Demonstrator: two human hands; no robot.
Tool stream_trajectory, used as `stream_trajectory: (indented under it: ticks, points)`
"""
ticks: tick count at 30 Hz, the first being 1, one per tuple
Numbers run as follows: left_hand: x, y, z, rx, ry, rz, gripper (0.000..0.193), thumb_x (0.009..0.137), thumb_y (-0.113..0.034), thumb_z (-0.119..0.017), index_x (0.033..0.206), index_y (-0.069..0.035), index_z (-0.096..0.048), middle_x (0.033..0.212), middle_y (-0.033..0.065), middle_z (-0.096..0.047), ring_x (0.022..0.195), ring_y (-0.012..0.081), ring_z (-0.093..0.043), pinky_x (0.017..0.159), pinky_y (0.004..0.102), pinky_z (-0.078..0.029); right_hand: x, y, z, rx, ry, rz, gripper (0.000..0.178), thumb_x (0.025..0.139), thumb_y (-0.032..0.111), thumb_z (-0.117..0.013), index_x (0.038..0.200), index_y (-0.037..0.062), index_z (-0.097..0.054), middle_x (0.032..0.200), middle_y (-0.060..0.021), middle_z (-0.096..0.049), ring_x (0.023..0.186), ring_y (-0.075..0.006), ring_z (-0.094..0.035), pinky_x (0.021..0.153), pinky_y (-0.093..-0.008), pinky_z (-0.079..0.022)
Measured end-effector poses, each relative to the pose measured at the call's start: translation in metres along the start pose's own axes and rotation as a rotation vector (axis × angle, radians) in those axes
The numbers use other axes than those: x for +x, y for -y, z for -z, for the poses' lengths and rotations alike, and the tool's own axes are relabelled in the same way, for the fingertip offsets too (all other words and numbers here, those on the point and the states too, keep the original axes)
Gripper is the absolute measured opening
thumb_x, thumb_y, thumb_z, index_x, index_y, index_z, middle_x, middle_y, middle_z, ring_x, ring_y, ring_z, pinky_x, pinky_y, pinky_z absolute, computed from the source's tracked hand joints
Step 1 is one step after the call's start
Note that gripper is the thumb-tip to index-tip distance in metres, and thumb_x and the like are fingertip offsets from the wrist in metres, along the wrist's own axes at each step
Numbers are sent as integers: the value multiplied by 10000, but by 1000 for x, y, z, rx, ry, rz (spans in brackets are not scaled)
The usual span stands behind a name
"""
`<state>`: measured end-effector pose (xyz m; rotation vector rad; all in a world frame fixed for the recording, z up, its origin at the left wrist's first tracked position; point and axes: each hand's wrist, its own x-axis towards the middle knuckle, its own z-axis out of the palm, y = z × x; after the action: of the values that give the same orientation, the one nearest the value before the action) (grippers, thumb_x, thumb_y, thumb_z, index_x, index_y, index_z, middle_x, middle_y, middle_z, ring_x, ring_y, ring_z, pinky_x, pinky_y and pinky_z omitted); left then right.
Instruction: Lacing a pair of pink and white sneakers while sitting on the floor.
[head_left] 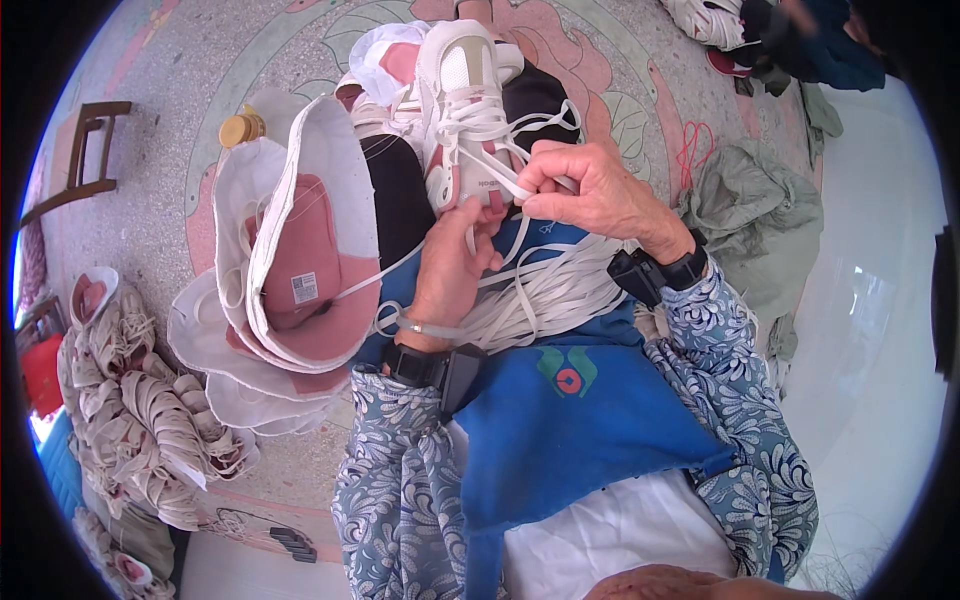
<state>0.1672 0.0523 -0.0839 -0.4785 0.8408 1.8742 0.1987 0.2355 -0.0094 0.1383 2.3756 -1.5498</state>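
A white and pink shoe upper (460,75) lies over my lap with its toe pointing away, white laces crossing its front. My right hand (600,190) is closed, thumb and forefinger pinching a white shoelace (505,180) that runs from the eyelets. My left hand (455,265) is closed at the near end of the upper, its thumb and fingers on the edge by a small pink tab. Part of its grip is hidden. A thick bundle of loose white laces (560,290) rests on the blue apron (600,390) just below both hands.
Stacked white and pink shoe uppers (320,230) stand at my left, near a yellow-capped container (242,127). Bundled uppers (150,420) are piled farther left, below a small wooden stool (95,150). Grey-green cloth (755,220) lies at right. Another person's leg (840,45) shows at the far right.
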Motion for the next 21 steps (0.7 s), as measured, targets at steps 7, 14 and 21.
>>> stream_trajectory:
  ticks: [7,14,21]
  points:
    - [-9,-9,8,445,14,76,270,927,-310,-535,832,-66,-602,729,-5,-541,487,40,-404,442,197,-335,4,-5,-3,-171,-231,69,125,790,130,-638,861,27,-642,741,-49,-549,622,-142,-535,584,-284,-440]
    - [-4,-39,-27,880,-178,-695,232,802,23,-636,1027,-11,-588,789,11,-521,716,77,-491,659,211,-449,14,-27,-20,-441,-487,252,118,787,142,-639,847,41,-637,775,-89,-531,674,-257,-582,603,-340,-475]
    - [14,-53,-8,1425,-56,-881,313,777,62,-559,1060,-65,-602,824,107,-515,719,259,-561,644,345,-477,29,-26,-25,-527,-470,281,162,779,183,-660,865,51,-623,794,-93,-501,688,-266,-596,581,-352,-491]
